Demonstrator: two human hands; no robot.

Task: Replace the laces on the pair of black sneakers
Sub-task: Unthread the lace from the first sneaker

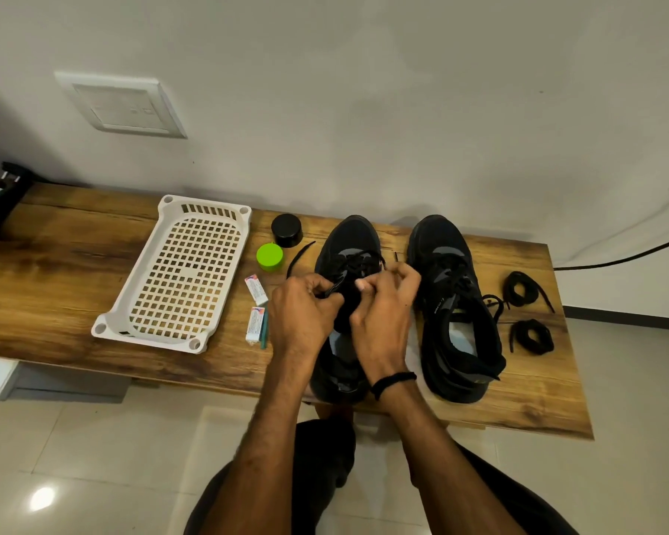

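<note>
On the wooden bench [55, 264], left side, a white perforated basket [178, 272] lies flat, and wood grain shows through its grid. Just right of it sit a black round jar [286, 230], a green round lid [270, 256] and two small cartons [256, 289], the nearer one beside a teal stick [264, 334].

The left sneaker [354, 233] stands mid-bench with its toe to the wall. Your left hand [302, 314] and right hand [383, 303] are both over its tongue, fingers curled and pinching its black lace [331, 293]. One loose lace end [298, 258] trails toward the green lid.

The right sneaker [452, 322] stands just beside the left one. Two coiled black laces [522, 289] lie on the wood right of it.

A black band [393, 382] is on your right wrist. Behind the bench is a plain wall [364, 110] with a white plate [120, 106], and a dark cable [615, 260] runs at the far right. The tile floor [93, 438] below is glossy.
</note>
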